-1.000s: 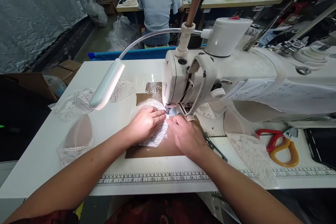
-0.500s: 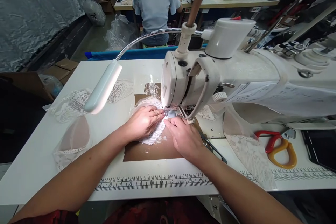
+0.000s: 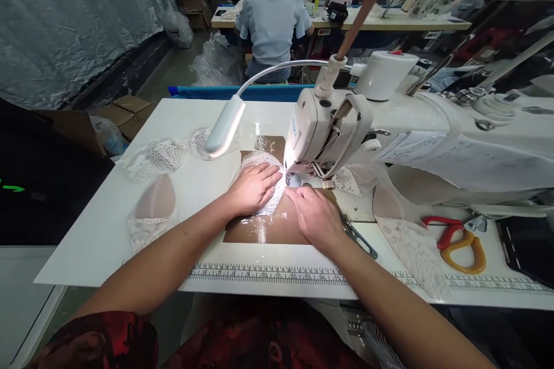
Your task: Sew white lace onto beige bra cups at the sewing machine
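Observation:
A white lace bra cup (image 3: pixel 273 203) lies by the needle of the sewing machine (image 3: pixel 309 127). My left hand (image 3: pixel 255 187) rests flat on the lace, fingers stretched toward the needle area. Just right of it, my right hand (image 3: pixel 318 216) has its fingers curled, with thumb and forefinger pinched at the cup's edge; the fingertips are partly hidden. Brown tape (image 3: pixel 285 228) covers the table under both hands. Beside the right hand lies a dark metal tool (image 3: pixel 360 238), partly covered by it.
More lace cups (image 3: pixel 156 199) lie at left beneath the lamp (image 3: pixel 225 125). Red and orange-handled scissors (image 3: pixel 465 248), a lace piece (image 3: pixel 411 242) and a black flat device (image 3: pixel 526 248) are at right. A printed ruler (image 3: pixel 259 274) runs along the front edge. A person (image 3: pixel 274 23) sits ahead.
The camera view has shifted. The lace cup has turned and its lower point has drawn up under my left hand, whose fingers now lie flatter. My right hand stays beside the needle.

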The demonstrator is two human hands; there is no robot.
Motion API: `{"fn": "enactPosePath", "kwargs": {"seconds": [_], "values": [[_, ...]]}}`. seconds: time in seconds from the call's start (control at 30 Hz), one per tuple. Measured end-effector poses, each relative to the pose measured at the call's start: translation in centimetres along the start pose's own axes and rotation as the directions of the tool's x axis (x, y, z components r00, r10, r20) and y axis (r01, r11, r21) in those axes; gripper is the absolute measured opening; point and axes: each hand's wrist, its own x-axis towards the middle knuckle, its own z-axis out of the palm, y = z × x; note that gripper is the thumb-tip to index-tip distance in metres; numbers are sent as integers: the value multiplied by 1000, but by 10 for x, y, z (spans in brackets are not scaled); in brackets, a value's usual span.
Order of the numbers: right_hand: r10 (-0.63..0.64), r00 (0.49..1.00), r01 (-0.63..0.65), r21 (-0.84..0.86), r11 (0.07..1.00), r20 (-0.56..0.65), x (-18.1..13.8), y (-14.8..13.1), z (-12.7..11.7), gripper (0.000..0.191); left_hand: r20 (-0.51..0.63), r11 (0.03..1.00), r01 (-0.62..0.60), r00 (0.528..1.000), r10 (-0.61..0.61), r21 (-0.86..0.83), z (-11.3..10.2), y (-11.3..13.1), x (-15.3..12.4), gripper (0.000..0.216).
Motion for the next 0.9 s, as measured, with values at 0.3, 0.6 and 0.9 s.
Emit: {"fn": "enactPosePath", "kwargs": {"seconds": [0.3,0.6,0.9], "values": [[-48,996,51,35,998,-80,-5,3,2,40,15,958,277,961,-277,-71,-42,12,-67,34],[-65,997,70,105,992,-45,-6,5,-2,39,-186,480,876,479,-858,43,-65,-42,-221,29],[-83,996,89,602,793,-38,-31,10,-45,32,-230,465,885,449,-863,-16,-58,-19,-244,30]]}}
